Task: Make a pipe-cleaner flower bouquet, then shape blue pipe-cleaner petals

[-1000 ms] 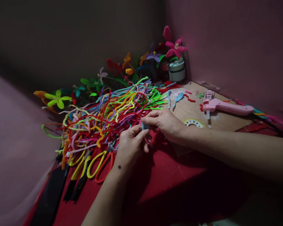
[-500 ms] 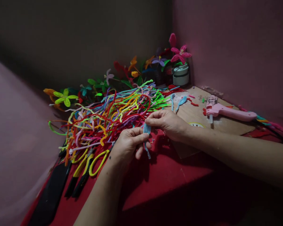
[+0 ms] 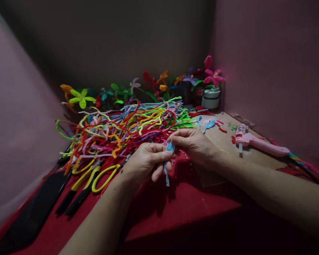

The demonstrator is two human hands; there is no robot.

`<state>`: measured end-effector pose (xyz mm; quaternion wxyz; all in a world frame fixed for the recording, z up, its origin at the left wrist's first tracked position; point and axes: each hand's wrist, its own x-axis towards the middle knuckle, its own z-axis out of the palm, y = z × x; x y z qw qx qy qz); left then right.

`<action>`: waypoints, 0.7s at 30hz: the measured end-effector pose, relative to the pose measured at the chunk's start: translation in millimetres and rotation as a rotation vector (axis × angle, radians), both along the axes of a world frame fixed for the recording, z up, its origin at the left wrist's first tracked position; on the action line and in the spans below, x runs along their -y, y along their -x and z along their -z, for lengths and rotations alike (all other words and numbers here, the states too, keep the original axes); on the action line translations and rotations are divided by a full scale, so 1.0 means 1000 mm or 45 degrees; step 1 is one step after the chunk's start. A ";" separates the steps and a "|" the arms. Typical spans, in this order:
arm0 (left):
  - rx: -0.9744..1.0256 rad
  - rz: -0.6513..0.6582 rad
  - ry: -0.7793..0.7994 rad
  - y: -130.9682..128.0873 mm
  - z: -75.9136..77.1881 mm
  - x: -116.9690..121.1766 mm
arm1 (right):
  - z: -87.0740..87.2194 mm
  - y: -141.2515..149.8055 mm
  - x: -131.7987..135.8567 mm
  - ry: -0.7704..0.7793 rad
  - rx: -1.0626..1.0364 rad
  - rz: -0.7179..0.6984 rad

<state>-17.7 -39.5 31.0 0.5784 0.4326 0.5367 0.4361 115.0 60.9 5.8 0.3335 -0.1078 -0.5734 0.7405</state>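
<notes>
Between my two hands is a light blue pipe-cleaner petal (image 3: 170, 147), its twisted stem hanging down below my fingers. My left hand (image 3: 151, 157) pinches the petal's lower part between thumb and forefinger, the other fingers loosely curled. At the petal's upper end, my right hand (image 3: 192, 143) closes thumb and forefinger on it. Just behind both hands spreads a tangled pile of many-coloured pipe cleaners (image 3: 127, 124). Another light blue petal (image 3: 208, 125) lies on the board to the right, beyond my right hand.
A pink hot glue gun (image 3: 263, 143) rests on the brown board (image 3: 260, 159). Yellow-and-black pliers (image 3: 82, 187) and yellow-handled scissors (image 3: 103, 179) lie left on the red cloth (image 3: 154, 219). Pipe-cleaner flowers (image 3: 82, 98) line the back, beside a pale container (image 3: 211, 98).
The view has shifted and tilted a little. Both hands still grip the light blue petal, and its upper end now leans slightly more to the right.
</notes>
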 end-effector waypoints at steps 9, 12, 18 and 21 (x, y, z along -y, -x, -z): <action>-0.259 -0.154 -0.108 -0.012 -0.009 0.000 | -0.003 -0.002 0.004 -0.166 0.121 0.077; -0.409 -0.145 -0.115 -0.013 -0.006 -0.001 | 0.001 -0.001 0.006 -0.165 0.167 0.186; -0.705 -0.166 -0.224 -0.008 0.007 -0.004 | 0.005 0.001 0.007 -0.056 0.221 0.173; -0.691 -0.098 -0.155 -0.005 0.008 -0.004 | 0.003 0.001 0.008 -0.057 0.217 0.160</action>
